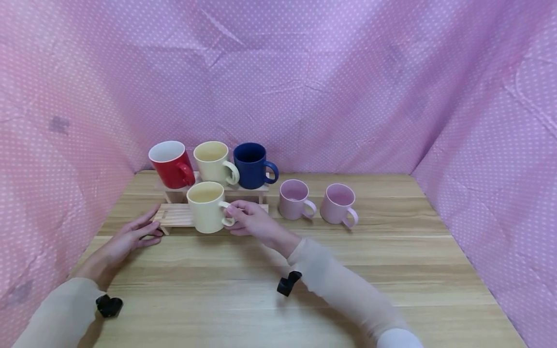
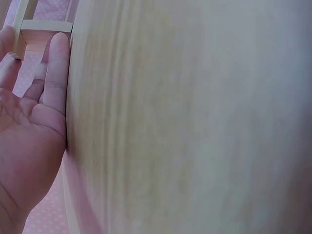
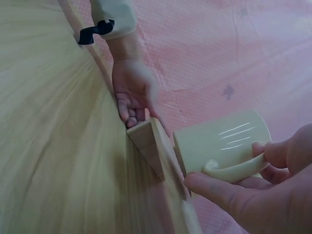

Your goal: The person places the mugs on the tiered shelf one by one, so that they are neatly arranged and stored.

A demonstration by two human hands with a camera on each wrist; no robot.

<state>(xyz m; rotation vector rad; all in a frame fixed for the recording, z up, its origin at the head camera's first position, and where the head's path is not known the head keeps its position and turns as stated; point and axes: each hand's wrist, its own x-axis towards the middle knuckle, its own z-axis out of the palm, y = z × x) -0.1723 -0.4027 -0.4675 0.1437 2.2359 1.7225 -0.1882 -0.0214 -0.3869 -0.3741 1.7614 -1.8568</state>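
My right hand (image 1: 256, 224) grips the handle of a pale yellow mug (image 1: 206, 212), upright at the lower tier of a two-tier wooden rack (image 1: 174, 215). In the right wrist view that mug (image 3: 219, 141) has its base close to the shelf board; whether it touches is hidden. My left hand (image 1: 130, 237) rests its fairly straight fingers against the rack's left end. In the left wrist view these fingers (image 2: 57, 73) lie by the rack's leg. Along the upper tier stand a red mug (image 1: 169, 169), another pale yellow mug (image 1: 211, 166) and a dark blue mug (image 1: 249, 166).
To the right of the rack, two pink mugs (image 1: 292, 203) stand on the wood-grain table (image 1: 217, 299), handles toward the right. Pink dotted cloth (image 1: 304, 87) hangs behind and along both sides. Black camera mounts (image 1: 109, 306) sit at both wrists.
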